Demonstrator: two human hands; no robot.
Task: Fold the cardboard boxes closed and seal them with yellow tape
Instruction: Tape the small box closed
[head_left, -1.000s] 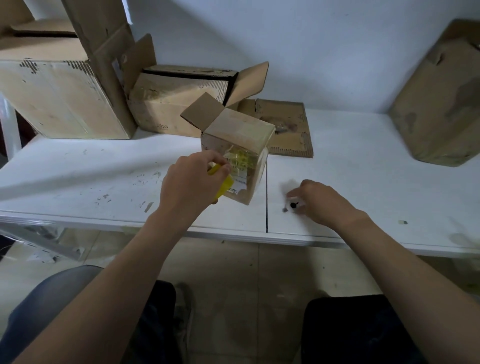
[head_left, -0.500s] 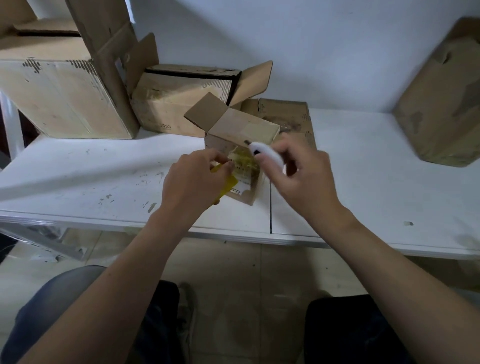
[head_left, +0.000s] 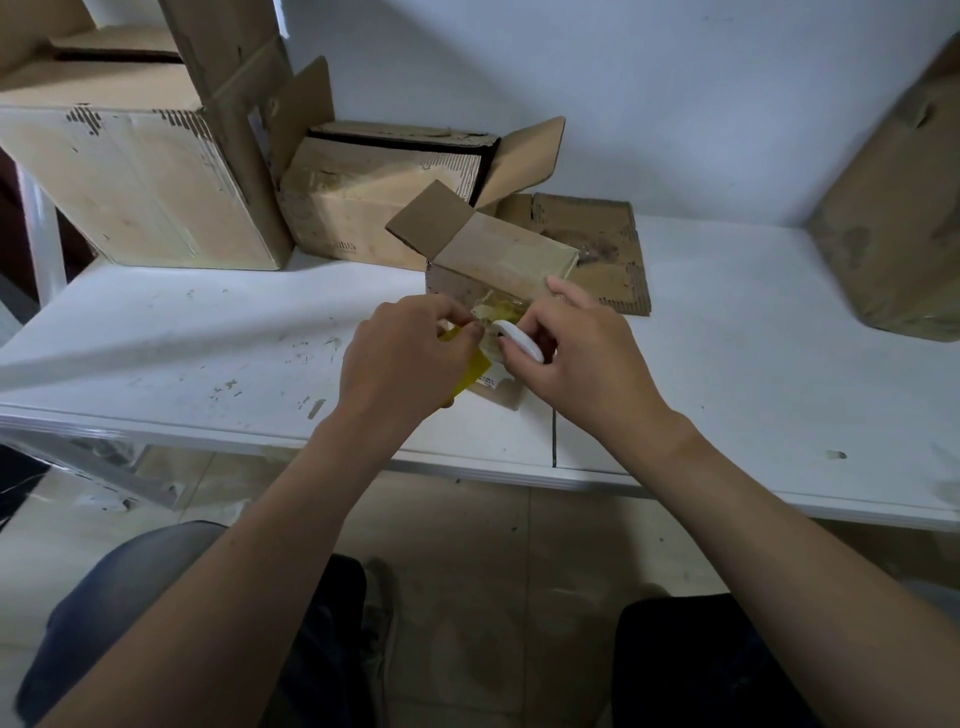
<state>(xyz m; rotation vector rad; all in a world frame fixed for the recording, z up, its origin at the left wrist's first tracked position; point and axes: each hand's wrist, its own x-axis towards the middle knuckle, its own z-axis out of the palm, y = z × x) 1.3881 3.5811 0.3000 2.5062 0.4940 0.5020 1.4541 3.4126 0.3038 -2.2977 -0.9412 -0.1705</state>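
Left-hand fingers (head_left: 460, 318) are pinched on yellow tape (head_left: 470, 371), right-hand fingers (head_left: 569, 293) on a white plastic cutter (head_left: 517, 340); sealing is judged underway, and a clean cut is required.

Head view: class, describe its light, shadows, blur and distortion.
Head view: soft, even light; a shadow band crosses the table at left; the wide lens bows the table's near edge; the cardboard at far right is smeared; the left hand, right hand and box look sharp.
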